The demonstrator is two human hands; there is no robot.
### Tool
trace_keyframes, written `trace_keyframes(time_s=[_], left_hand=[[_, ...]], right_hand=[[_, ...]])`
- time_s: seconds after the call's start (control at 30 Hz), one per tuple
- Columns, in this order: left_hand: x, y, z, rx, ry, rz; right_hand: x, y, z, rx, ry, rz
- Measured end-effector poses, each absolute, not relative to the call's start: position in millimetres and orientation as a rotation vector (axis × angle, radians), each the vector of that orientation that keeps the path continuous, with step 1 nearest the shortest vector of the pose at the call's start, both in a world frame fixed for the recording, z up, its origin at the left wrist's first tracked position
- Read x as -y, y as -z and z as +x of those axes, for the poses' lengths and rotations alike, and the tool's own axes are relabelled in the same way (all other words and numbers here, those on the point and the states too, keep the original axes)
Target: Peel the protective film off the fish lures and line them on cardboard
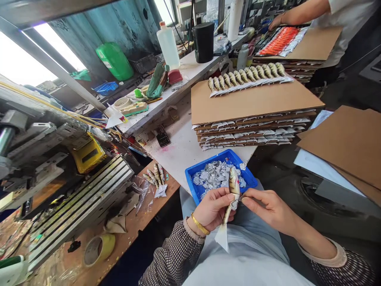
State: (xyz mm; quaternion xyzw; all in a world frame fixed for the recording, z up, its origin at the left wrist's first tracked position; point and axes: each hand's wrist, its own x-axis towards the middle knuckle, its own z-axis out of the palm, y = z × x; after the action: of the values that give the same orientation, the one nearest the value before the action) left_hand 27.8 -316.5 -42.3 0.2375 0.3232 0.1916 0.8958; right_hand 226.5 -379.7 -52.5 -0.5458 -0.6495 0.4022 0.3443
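My left hand point(212, 208) is closed around a striped fish-shaped lure point(233, 186), held upright over my lap, with a white paper tail point(222, 237) hanging below it. My right hand point(269, 208) pinches at the lure's lower side with fingertips together. Just beyond both hands sits a blue tray point(193, 190) filled with silver foil scraps point(212, 176). A few more lures point(154, 175) lie on the wooden bench to the left.
A stack of cardboard sheets point(253, 101) carries a row of lures point(245, 76) on top. Another person's arm point(297, 15) reaches over orange lures point(278, 39) at the back. A machine point(59, 178) fills the left. A white bottle point(168, 45), black cup point(204, 41) and tape roll point(98, 248) stand nearby.
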Motion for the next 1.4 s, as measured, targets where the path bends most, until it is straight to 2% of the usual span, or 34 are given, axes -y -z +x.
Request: trace_keyframes(time_s=[0.63,1.03,1.4], left_hand=[[314.2,43.4,31.7,-0.649,-0.405,0.504],[326.1,40.5,46.6,-0.725,-0.588,0.466],[324.7,49.4,45.0,-0.68,-0.519,0.5]], right_hand=[[389.1,60.6,218.4,1.762,-1.115,-1.431],[397.5,77.5,196.3,1.763,-0.552,-1.499],[398.1,80.2,201.3,1.834,-0.53,-1.484]])
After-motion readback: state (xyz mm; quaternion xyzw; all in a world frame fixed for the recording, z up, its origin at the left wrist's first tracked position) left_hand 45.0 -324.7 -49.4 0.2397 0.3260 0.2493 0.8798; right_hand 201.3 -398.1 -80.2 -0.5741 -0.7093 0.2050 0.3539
